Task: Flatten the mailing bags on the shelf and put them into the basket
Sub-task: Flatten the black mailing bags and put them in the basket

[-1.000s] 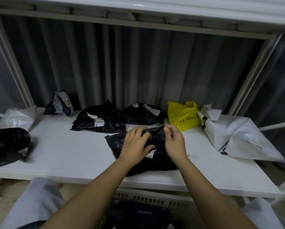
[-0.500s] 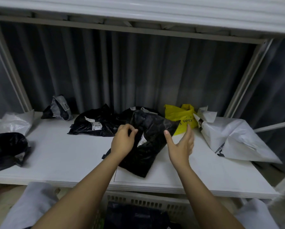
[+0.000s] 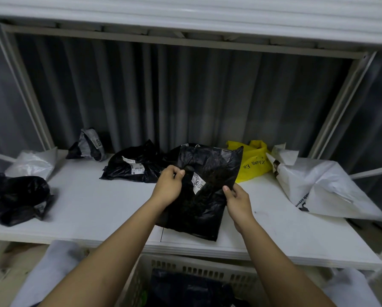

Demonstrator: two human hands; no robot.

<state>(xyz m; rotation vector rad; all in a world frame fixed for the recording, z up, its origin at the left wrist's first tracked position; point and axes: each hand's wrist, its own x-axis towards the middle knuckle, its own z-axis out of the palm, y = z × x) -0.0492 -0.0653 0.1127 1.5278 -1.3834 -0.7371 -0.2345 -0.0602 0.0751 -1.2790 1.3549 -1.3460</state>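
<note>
A black mailing bag (image 3: 207,191) with a white label is held spread out and tilted above the white shelf (image 3: 97,209). My left hand (image 3: 169,186) pinches its left edge and my right hand (image 3: 237,199) pinches its right edge. Its lower corner hangs near the shelf's front edge. A white slotted basket (image 3: 192,268) stands below the shelf front with dark bags inside. More crumpled bags lie on the shelf: a black one (image 3: 132,166) behind my left hand, a yellow one (image 3: 253,161), a large white one (image 3: 318,187) at the right.
At the shelf's left lie a crumpled black bag (image 3: 15,197), a white bag (image 3: 32,163) and a grey-black bag (image 3: 89,145) by the back. A dark curtain hangs behind. White frame posts stand at both sides, and an upper shelf runs overhead.
The black bag went from being pressed on the shelf under both hands to being lifted and unfolded. My right hand, open half a second ago, now grips the bag's right edge.
</note>
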